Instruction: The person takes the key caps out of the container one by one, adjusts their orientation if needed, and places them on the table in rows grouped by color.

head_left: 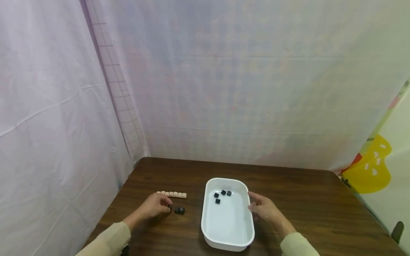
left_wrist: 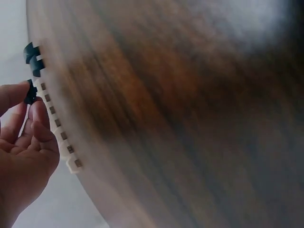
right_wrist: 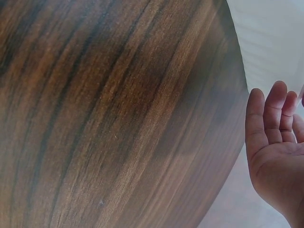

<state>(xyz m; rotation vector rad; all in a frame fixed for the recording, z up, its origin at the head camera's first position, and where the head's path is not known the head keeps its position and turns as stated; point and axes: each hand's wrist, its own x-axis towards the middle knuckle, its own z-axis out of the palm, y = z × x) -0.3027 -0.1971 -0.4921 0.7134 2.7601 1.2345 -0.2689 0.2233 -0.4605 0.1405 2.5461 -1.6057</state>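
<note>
A person in pale sleeves (head_left: 112, 237) works with both bare hands at a dark wood-grained worktop (head_left: 304, 199), the left hand (head_left: 153, 207) pinching a small black keycap (left_wrist: 31, 91) between thumb and fingertips. The held keycap is just beside two more black keycaps (head_left: 181, 210), which sit side by side on the worktop between the left hand and a white tray (head_left: 228, 222). Beyond them, a straight row of seven cream keycaps (head_left: 175, 194) stretches across the surface, its left end close behind the knuckles; the left wrist view shows the dark hollows on their undersides. The right hand (head_left: 266, 212) is at the right side of the tray, its fingers extended and apart, forefinger and thumb touching the rim; its palm and loosely straight fingers show at the edge of the right wrist view. Inside the tray, a deep rectangular vessel with rounded corners, four black keycaps (head_left: 217, 201) lie loosely scattered toward the far end and left of centre, three near one another at the back and one slightly nearer the camera. A pale curtain (head_left: 240, 89) hangs behind the worktop, another white curtain (head_left: 48, 89) falls at left, and a bright yellow shape (head_left: 368, 172) with white marks shows at right.
</note>
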